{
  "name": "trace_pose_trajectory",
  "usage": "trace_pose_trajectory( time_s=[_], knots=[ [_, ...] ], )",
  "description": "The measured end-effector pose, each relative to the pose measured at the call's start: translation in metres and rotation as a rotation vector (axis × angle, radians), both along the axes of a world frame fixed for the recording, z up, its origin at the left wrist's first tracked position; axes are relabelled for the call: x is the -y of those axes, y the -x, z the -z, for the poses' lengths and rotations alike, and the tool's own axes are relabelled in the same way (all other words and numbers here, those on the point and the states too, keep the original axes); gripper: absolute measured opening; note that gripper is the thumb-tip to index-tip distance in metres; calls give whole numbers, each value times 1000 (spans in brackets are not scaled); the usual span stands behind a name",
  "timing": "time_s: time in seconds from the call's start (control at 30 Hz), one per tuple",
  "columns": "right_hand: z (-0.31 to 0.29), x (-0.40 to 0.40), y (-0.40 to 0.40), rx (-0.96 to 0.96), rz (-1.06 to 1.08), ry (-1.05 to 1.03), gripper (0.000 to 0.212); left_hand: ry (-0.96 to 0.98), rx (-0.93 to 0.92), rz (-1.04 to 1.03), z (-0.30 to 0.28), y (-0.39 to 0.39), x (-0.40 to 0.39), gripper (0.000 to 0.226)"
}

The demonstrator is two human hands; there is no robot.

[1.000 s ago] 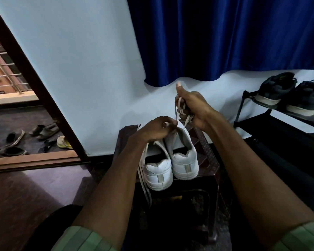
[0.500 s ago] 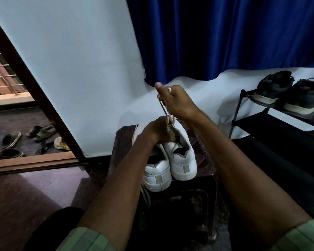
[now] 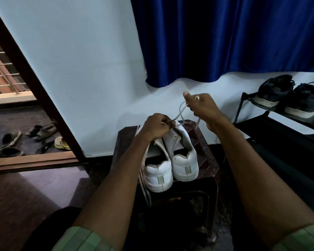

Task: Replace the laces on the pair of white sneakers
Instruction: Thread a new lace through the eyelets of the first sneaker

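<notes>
Two white sneakers stand heel-toward-me on a dark stool [image 3: 209, 160]: the left sneaker [image 3: 157, 173] and the right sneaker [image 3: 184, 160]. My left hand [image 3: 155, 126] rests on the front of the right sneaker and pinches a pale lace [image 3: 179, 113] at the eyelets. My right hand [image 3: 202, 106] is raised above and to the right, gripping the same lace, which runs taut between both hands. A loose end hangs below my right fist. More laces [image 3: 145, 189] dangle over the stool's front left.
A black shoe rack [image 3: 272, 127] with dark sneakers [image 3: 274, 91] stands at right. A blue curtain [image 3: 225, 38] hangs over the pale wall. At left, an open doorway with a wooden threshold [image 3: 31, 161] and several sandals [image 3: 11, 138] outside.
My right hand has swung from above the sneakers toward the right, drawing the lace out. My left hand stays on the right sneaker's front.
</notes>
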State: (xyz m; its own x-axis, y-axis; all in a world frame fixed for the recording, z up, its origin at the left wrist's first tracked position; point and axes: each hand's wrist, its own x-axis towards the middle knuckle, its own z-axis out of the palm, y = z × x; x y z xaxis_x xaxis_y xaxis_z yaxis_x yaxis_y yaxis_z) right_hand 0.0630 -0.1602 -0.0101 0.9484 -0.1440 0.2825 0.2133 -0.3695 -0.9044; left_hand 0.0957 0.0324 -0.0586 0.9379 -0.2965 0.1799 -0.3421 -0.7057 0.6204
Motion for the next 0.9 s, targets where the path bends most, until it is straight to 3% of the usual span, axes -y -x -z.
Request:
trace_pose_trajectory(
  time_s=[0.2,0.3,0.4,0.5,0.57,0.67,0.7,0.73,0.8,0.9],
  knots=[
    [39,16,-13,-215,82,254,53,369,-190,198,-23,8,3,11],
    [43,14,-13,-301,126,397,27,383,-197,197,-26,11,6,16],
    [53,9,-23,-288,171,528,30,393,-117,118,-19,6,5,17],
    [35,-10,-6,-188,-33,98,38,395,-43,-36,-17,3,3,15],
    [27,-13,-1,-233,-170,-53,46,240,56,-221,-17,0,0,18],
    [27,-8,-1,-252,-202,-82,34,-290,252,-524,-13,2,-13,24],
    [29,-7,-3,-247,-206,-77,31,-378,286,-548,-12,2,-16,23],
    [30,-7,-4,-245,-201,-62,29,-378,303,-520,-10,1,-18,22],
    [31,-8,-4,-223,-192,-20,27,-163,280,-297,-12,0,-17,26],
    [31,-14,-4,-191,-191,-2,25,200,31,132,-20,7,-2,21]
  ],
)
